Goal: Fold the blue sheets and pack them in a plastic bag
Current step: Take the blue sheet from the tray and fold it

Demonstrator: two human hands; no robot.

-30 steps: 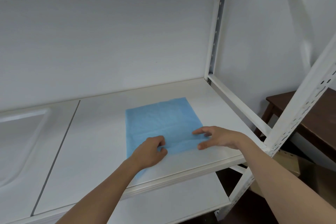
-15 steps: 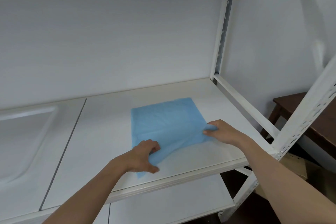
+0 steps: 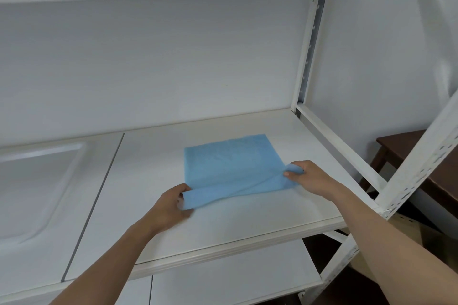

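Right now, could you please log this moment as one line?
left hand: grips thin blue sheet | right hand: grips it | near edge lifted off white shelf

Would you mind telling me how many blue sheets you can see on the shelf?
1. The blue sheet lies on the white shelf, its near corners lifted by the left hand and right hand. Further layers beneath it cannot be ruled out.

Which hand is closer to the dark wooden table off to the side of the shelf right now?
Right. The right hand pinches the blue sheet's near right corner, on the side toward the wooden table. The left hand grips the sheet's near left corner, farther from it.
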